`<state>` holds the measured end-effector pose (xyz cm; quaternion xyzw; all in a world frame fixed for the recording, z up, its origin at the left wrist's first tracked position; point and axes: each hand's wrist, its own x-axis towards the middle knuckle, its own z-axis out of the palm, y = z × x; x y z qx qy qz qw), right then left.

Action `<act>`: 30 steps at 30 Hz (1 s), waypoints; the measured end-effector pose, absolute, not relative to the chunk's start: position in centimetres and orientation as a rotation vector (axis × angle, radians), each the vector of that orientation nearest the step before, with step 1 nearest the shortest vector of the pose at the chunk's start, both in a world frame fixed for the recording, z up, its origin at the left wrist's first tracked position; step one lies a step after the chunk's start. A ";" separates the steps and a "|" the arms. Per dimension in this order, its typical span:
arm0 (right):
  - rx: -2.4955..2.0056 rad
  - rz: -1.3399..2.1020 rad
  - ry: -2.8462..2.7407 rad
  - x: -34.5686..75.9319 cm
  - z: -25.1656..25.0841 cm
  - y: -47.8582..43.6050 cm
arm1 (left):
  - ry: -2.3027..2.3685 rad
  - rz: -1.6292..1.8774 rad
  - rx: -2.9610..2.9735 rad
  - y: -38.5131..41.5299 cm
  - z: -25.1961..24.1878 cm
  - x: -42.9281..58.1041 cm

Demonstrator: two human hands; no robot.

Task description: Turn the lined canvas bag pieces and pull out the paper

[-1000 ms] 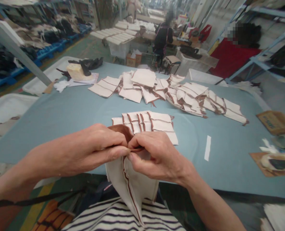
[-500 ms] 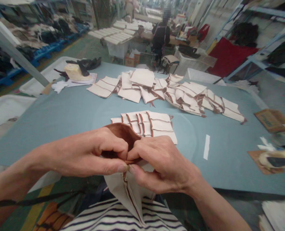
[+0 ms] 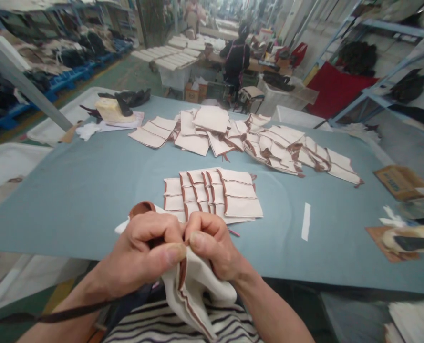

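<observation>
Both of my hands pinch a cream fabric piece with brown edging in front of my body. My left hand grips it at the seam between thumb and bent fingers. Right beside it, my right hand pinches the same seam, thumb on top. The lower part of the piece hangs down over my striped shirt, and a brown rolled end shows beyond my left hand. Just past my hands lies an overlapping row of cream panels with brown-edged seams on the table.
Across the back of the blue-grey table lies a loose heap of similar cream pieces. A white strip lies to the right, near a cardboard box. A yellowish block sits at back left. A person is far off.
Both hands have drawn down and closer to my body, pinching farther along the seam. The brown opening, wide before, is now mostly hidden, and the panels on the table show more.
</observation>
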<state>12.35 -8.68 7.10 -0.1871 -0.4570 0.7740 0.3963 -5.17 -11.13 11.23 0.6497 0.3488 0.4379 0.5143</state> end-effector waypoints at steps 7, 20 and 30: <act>-0.548 1.969 -1.174 12.5 6.9 -8.4 | 0.852 1.031 1.332 -10.9 8.7 -5.4; -0.639 1.755 -1.306 14.3 6.5 -8.9 | 1.007 1.053 2.384 -11.0 10.6 -5.8; -0.617 1.562 -1.697 15.2 8.8 -9.0 | 0.819 0.984 2.089 -10.2 11.1 -6.4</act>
